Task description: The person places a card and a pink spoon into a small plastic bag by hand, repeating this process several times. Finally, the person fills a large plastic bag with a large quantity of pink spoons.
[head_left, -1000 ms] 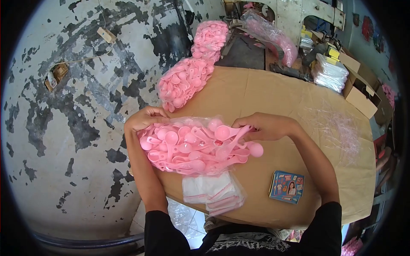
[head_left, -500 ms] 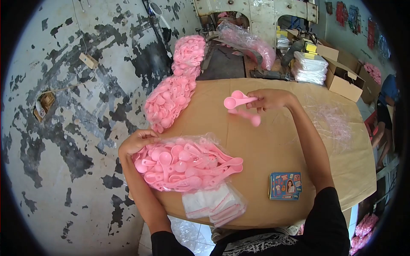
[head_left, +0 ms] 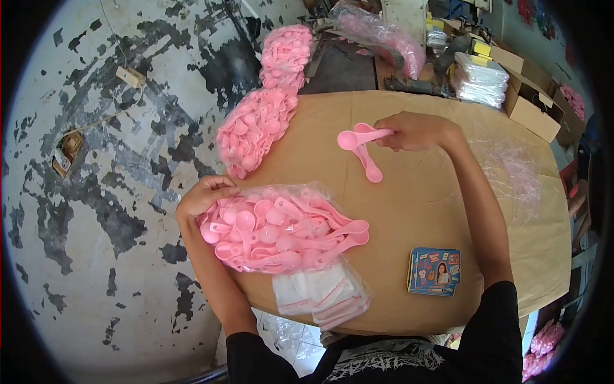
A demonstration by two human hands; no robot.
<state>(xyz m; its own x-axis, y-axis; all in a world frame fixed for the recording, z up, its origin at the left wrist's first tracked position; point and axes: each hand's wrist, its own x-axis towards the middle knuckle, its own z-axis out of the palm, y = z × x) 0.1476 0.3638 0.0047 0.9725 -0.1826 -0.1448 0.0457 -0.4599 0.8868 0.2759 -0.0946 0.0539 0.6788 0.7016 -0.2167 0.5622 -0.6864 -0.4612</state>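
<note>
My right hand (head_left: 416,131) is closed on the handles of pink measuring spoons (head_left: 348,140), their bowls pointing left over the table. Just below them another pink spoon (head_left: 372,171) shows, its bowl toward me, its upper end overlapped by the held ones. My left hand (head_left: 208,197) grips the upper left edge of a clear plastic bag (head_left: 313,192), fingers curled over the film. Pink spoons (head_left: 246,224) fill this bag, and several stick out toward its right end. Flat clear plastic bags (head_left: 320,294) with red stripes lie at its near side.
A stack of blue printed cards (head_left: 435,272) lies near my right forearm. Two full bags of pink spoons (head_left: 256,128) stand at the far left by the wall. Plastic strands (head_left: 511,173) spread on the right; a cardboard box (head_left: 534,109) and stacked clear packets (head_left: 480,80) stand behind.
The view has tilted down, so the table sits higher. The lower spoon, blurred before, is now sharp and points more toward me. Both hands keep their grips.
</note>
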